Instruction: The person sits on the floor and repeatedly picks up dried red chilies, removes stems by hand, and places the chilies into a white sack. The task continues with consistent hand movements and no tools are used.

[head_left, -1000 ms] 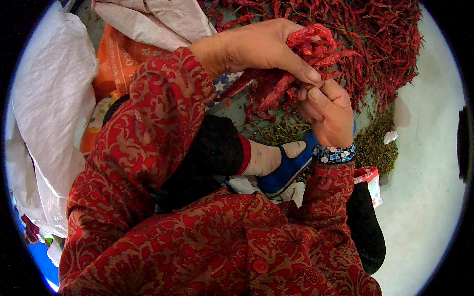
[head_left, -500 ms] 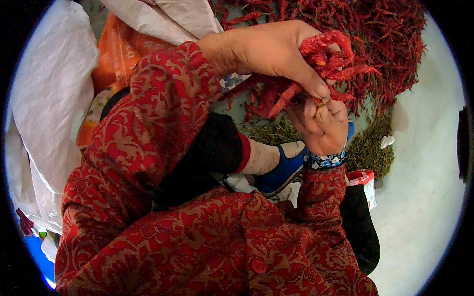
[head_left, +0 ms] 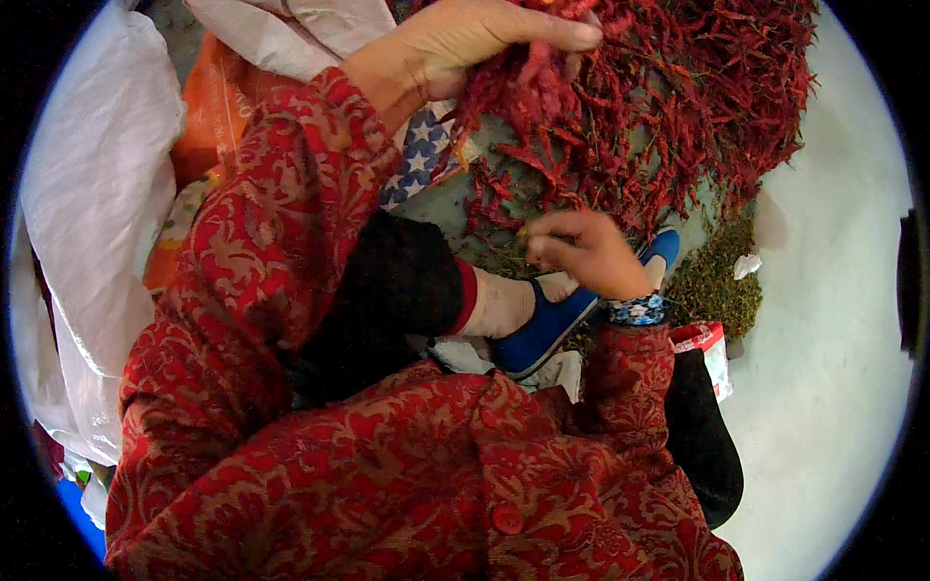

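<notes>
At the top of the view my left hand [head_left: 460,39] is closed around several wrinkled dried red chillies [head_left: 538,92], which hang below its thumb. The fingertips on the far side are hidden or cut off by the frame edge. My right hand [head_left: 596,254] is lower and nearer me, its fingers bent together and slightly blurred. A tiny greenish-brown bit shows at its fingertips, too small to name. Beneath and beyond both hands spreads a large heap of dried red chillies [head_left: 707,107].
A pile of greenish-brown stems [head_left: 722,290] lies right of my blue shoe [head_left: 547,334]. A red-and-white packet [head_left: 712,353] is near my knee. White woven sacks [head_left: 102,194] and an orange bag [head_left: 208,121] stand at left. A star-patterned cloth [head_left: 421,155] lies under my left wrist.
My hands were together at the chillies and have parted. The left has moved up and left with its chillies; the right has dropped slightly and turned leftward.
</notes>
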